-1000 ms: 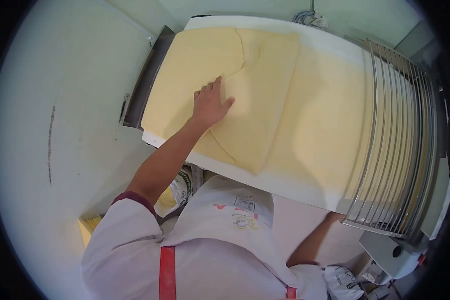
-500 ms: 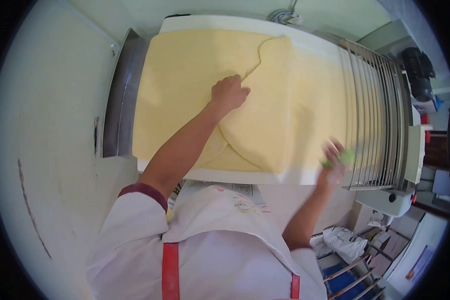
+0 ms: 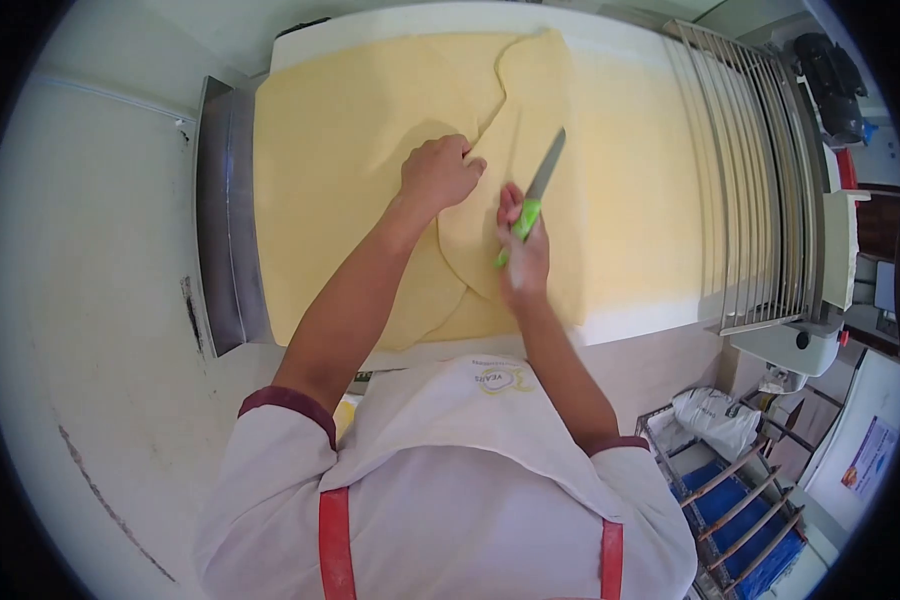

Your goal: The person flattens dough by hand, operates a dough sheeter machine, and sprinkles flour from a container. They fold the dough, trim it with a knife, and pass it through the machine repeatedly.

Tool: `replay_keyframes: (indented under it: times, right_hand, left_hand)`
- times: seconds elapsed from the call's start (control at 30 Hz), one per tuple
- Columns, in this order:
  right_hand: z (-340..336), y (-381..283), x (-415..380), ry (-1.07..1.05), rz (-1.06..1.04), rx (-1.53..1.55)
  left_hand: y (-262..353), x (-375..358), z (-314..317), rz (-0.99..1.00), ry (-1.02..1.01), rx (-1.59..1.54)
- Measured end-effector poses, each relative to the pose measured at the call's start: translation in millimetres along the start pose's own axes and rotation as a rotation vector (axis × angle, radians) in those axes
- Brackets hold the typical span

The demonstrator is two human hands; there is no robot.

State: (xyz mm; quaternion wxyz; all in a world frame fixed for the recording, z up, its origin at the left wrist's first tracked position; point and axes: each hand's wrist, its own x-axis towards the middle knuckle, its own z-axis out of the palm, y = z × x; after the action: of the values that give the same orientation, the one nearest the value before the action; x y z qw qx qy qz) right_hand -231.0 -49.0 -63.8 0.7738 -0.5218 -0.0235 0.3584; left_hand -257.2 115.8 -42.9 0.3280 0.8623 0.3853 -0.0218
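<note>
A wide, pale yellow sheet of dough [image 3: 340, 130] covers much of the white work surface, with a folded flap whose edge curves down its middle. My left hand [image 3: 442, 175] is closed on that edge, its fingertips partly hidden in the fold. Just to its right, my right hand [image 3: 526, 255] grips a knife [image 3: 547, 165] by its bright green handle. The blade points up and away from me over the flap, apart from my left hand.
A metal wire guard [image 3: 745, 180] stands over the right end of the surface. On the left end is a steel tray-like edge [image 3: 227, 210]. A rack with blue contents [image 3: 740, 510] and a white bag [image 3: 715, 418] are at the lower right.
My right hand has swung left with the knife, from near the wire guard to over the dough flap. My left hand stays on the edge. The camera view has shifted slightly.
</note>
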Motion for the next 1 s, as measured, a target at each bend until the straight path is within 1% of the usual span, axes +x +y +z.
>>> replay_keyframes:
  times: [0.03, 0.1, 0.13, 0.2, 0.3, 0.33, 0.4, 0.43, 0.5, 0.53, 0.57, 0.6, 0.67, 0.77, 0.87, 0.97, 1.0]
  right_hand:
    - [1.7, 9.6, -19.5, 0.022, -0.002, 0.035]
    - [5.8, 26.4, -52.9, 0.069, -0.013, 0.107]
    - [2.6, 29.0, -61.7, 0.028, -0.006, 0.113]
    - [-4.0, 32.6, -80.9, -0.049, 0.013, 0.124]
    - [-23.6, 26.9, -103.8, -0.105, 0.171, 0.034]
    - [-27.9, 16.5, -99.7, -0.089, 0.203, -0.047]
    - [-35.0, -13.1, -88.5, -0.057, 0.267, -0.209]
    - [-41.1, -21.2, -74.8, -0.023, 0.146, -0.383]
    - [-35.4, -56.7, -33.2, 0.033, 0.236, -0.624]
    - [-43.1, -61.7, -8.8, -0.053, 0.078, -0.804]
    - [-47.7, -64.4, 11.3, -0.138, -0.085, -0.978]
    - [-41.0, -68.7, 22.8, -0.176, -0.099, -1.041]
    - [-19.5, -83.0, 37.0, -0.253, -0.131, -1.167]
    - [-8.7, -87.3, 43.2, -0.381, -0.067, -1.264]
    - [-5.6, -87.4, 46.0, -0.404, 0.041, -1.251]
    - [-4.6, -77.9, 51.9, -0.398, 0.038, -1.276]
    - [-0.5, -73.3, 56.7, -0.403, -0.021, -1.283]
  left_hand:
    - [2.0, 0.5, -2.0, -0.006, -0.001, -0.005]
    - [5.6, 4.1, -9.2, -0.01, -0.07, -0.005]
    - [6.2, 5.9, -10.5, -0.011, -0.107, -0.005]
    - [4.4, 10.0, -6.5, -0.017, -0.083, -0.031]
    - [7.7, 14.0, -8.2, -0.056, -0.08, -0.12]
    - [8.2, 15.1, -8.8, -0.077, -0.081, -0.159]
    - [7.3, 17.6, -5.9, -0.057, -0.078, -0.159]
    - [8.2, 20.2, -5.6, -0.043, -0.072, -0.158]
    - [16.1, 20.9, -11.4, -0.067, -0.099, -0.107]
    - [19.2, 19.6, -13.1, -0.077, -0.118, -0.078]
    - [16.9, 18.5, -10.4, -0.066, -0.091, -0.114]
    - [11.7, 17.8, -6.0, -0.053, -0.064, -0.15]
    - [10.1, 17.3, -5.6, -0.043, -0.037, -0.201]
    - [9.6, 16.3, -6.0, -0.05, -0.038, -0.245]
    - [8.6, 14.8, -4.7, -0.054, -0.032, -0.263]
    - [10.5, 14.0, -4.4, -0.072, -0.016, -0.254]
    - [11.6, 13.6, -4.1, -0.073, -0.009, -0.243]
